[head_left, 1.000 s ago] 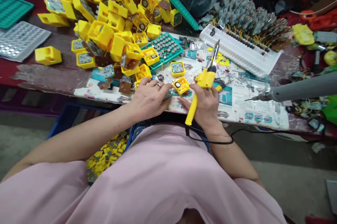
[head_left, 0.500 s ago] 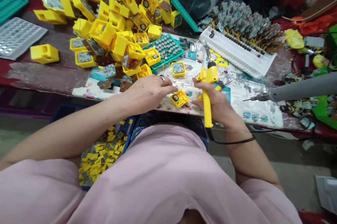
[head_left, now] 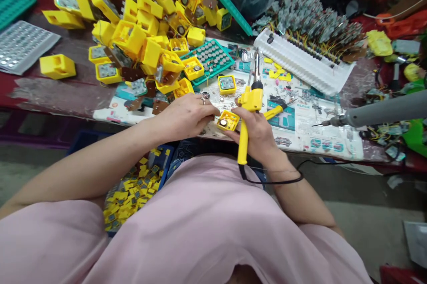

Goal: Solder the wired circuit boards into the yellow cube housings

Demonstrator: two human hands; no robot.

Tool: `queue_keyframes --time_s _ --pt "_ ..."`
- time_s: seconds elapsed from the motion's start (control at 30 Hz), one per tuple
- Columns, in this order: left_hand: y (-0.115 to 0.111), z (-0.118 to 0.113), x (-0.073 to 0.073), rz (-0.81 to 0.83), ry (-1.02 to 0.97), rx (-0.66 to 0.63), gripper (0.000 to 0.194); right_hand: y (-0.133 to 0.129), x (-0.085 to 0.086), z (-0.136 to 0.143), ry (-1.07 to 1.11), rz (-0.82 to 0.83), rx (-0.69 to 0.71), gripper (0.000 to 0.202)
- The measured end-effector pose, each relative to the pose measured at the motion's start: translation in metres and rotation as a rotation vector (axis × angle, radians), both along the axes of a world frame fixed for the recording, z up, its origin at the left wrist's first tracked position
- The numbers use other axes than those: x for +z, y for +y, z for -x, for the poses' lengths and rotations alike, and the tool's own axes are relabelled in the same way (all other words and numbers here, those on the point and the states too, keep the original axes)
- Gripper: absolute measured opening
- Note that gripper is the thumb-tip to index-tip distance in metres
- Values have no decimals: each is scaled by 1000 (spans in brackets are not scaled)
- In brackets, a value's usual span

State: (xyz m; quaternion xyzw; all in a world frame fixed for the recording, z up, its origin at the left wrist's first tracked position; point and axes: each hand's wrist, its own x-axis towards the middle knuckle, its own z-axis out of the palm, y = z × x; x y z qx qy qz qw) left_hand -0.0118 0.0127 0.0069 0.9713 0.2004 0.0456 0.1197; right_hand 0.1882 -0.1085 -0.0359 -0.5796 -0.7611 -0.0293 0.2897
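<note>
My right hand point(head_left: 255, 130) is wrapped round a yellow soldering gun point(head_left: 243, 137), its metal tip pointing away from me and a black cable trailing from its handle. The thumb and fingertips of that hand also reach the right side of a small open yellow housing point(head_left: 228, 121). Inside the housing sit a round metal part and thin wires. My left hand point(head_left: 187, 115), with a ring on one finger, is closed, its fingertips at the housing's left edge. Whatever they pinch is hidden. Just beyond lies another yellow housing point(head_left: 227, 84) with a grey part in it.
Yellow housings point(head_left: 133, 37) are heaped at the left, beside a green tray point(head_left: 213, 61) of round metal parts. A white rack point(head_left: 300, 64) with wired grey parts stands at the back right. A grey electric screwdriver point(head_left: 387, 110) juts in from the right. Below is a blue bin point(head_left: 165, 164).
My right hand has moved left with the soldering gun and now touches the open housing, which has turned slightly. The left hand stays close to its earlier place.
</note>
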Motion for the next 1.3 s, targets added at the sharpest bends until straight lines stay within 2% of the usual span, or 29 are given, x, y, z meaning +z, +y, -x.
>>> queue_keyframes --time_s 0.1,0.23,0.33,0.43,0.63,0.73,0.87,1.03,1.3 --pt "-5 1 3 77 -19 -33 30 4 10 -24 108 121 157 44" --pt "-10 -2 3 108 31 42 34 5 15 -39 40 120 74 47" --pt "-10 -6 1 132 35 57 36 -1 10 -28 -3 25 1 47" --pt "-8 -11 1 138 31 62 36 -6 1 -6 -46 -92 -95 48" --pt "-9 -21 1 85 67 62 34 4 -13 23 -62 -116 -250 40" --pt "-9 -23 1 58 28 75 32 7 -13 22 21 -136 -191 36" --pt "-8 -20 -1 84 -61 94 30 6 -9 9 177 -126 17 46" --pt "-5 -20 -2 120 -20 160 34 4 -6 -10 241 2 164 56" --pt "0 -25 3 214 75 222 40 8 -4 -15 197 33 59 55"
